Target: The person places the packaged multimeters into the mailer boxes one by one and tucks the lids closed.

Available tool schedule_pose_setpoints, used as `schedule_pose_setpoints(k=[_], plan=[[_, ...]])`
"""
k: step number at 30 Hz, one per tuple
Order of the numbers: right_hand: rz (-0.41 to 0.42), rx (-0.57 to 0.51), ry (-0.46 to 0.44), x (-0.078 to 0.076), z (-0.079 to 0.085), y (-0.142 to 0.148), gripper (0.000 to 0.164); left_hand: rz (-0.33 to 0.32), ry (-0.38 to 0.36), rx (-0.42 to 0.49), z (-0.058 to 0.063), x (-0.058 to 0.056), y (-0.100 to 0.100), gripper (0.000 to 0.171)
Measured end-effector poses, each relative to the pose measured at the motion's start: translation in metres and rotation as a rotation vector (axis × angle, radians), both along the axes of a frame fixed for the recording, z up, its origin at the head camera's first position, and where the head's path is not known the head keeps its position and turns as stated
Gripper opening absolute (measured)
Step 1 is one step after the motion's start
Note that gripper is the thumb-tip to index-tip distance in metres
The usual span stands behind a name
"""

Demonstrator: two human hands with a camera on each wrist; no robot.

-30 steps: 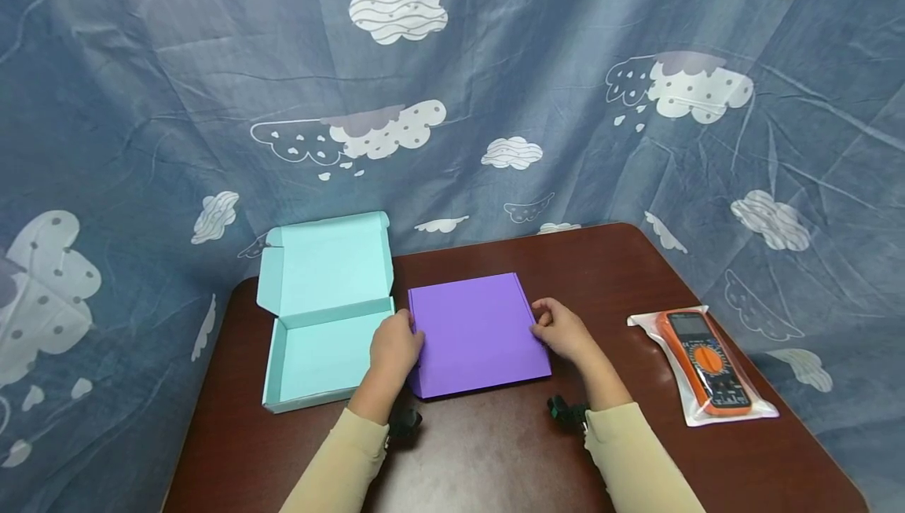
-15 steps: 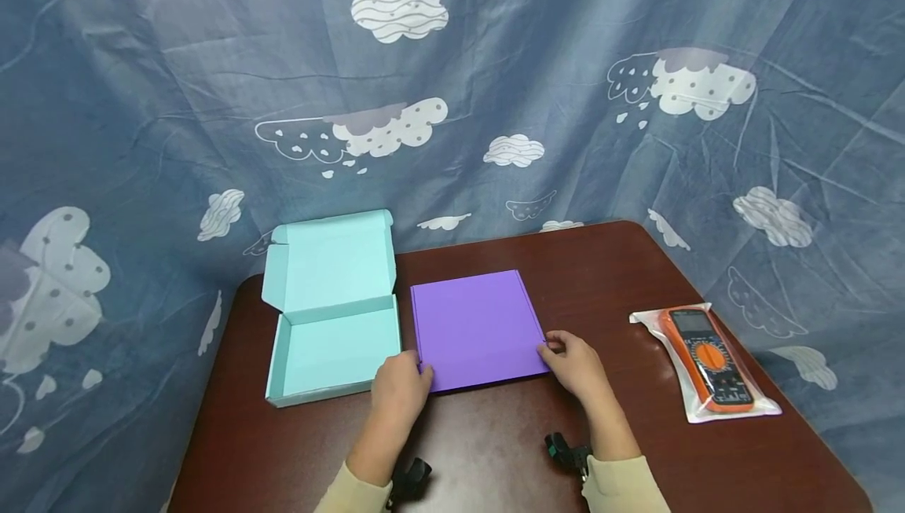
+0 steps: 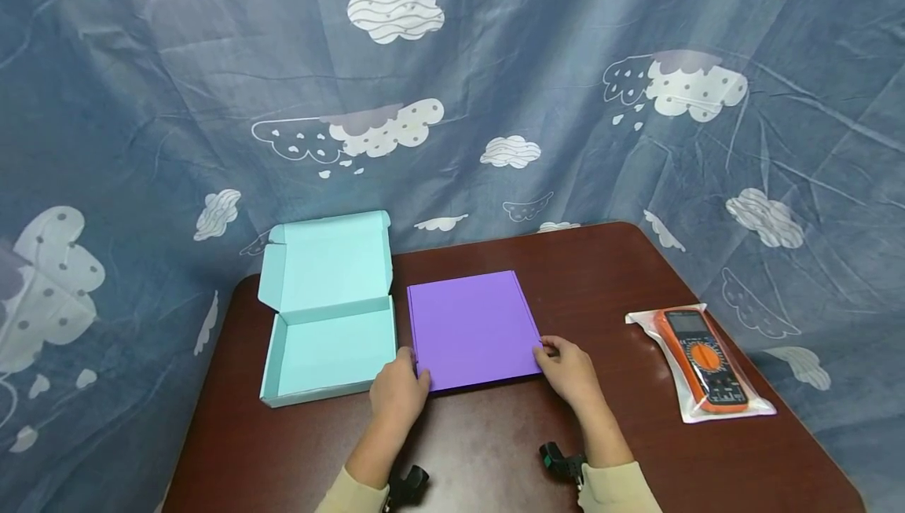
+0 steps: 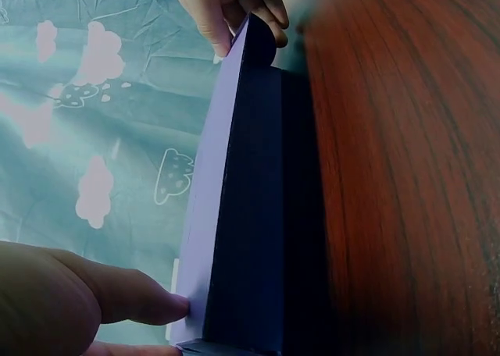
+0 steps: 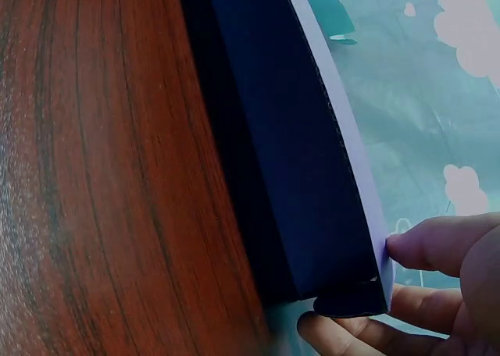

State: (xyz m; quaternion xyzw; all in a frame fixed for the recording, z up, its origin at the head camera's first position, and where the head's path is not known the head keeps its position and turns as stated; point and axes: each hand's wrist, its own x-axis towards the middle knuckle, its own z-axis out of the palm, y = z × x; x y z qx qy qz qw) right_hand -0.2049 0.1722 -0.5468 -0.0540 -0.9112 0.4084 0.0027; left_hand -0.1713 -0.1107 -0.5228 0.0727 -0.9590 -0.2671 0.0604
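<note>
The left hand [image 3: 399, 391] and right hand [image 3: 571, 371] pinch the box [image 3: 474, 328] between them, near corners under their thumbs; probably light, stiffish card, best held there, gently.

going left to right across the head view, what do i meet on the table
Open pale-turquoise cardboard box, left hand, flat purple square cardboard box, right hand, orange-and-black multimeter in a clear plastic bag.

The head view looks forward and down. Low, close wrist views share the front of a flat purple cardboard box [image 3: 474, 332].
</note>
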Motion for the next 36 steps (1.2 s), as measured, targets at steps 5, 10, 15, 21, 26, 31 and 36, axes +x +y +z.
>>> schedule_pose_setpoints(k=[5,10,15,21,26,31,36], plan=[[0.01,0.011,0.002,0.0,0.002,0.0,0.037,-0.005,-0.003,0.04,0.002,-0.001,-0.002,0.032],[0.005,0.002,0.004,0.0,0.002,-0.001,0.037,-0.011,0.005,0.05,0.001,-0.002,-0.003,0.031],[0.044,0.025,0.0,-0.001,0.01,0.005,0.044,-0.043,-0.009,0.031,0.008,0.0,-0.009,0.034],[0.267,0.165,0.034,-0.016,0.036,0.011,0.059,-0.208,-0.005,-0.053,0.027,-0.01,-0.015,0.048],[0.428,0.249,-0.083,-0.025,0.042,0.007,0.075,-0.326,-0.06,-0.149,0.03,-0.015,-0.012,0.055],[0.425,0.306,-0.062,-0.025,0.032,0.002,0.077,-0.389,-0.047,-0.24,0.022,-0.016,-0.008,0.053],[0.374,0.333,0.027,-0.026,0.024,0.0,0.069,-0.384,0.02,-0.303,0.011,-0.018,-0.006,0.052]])
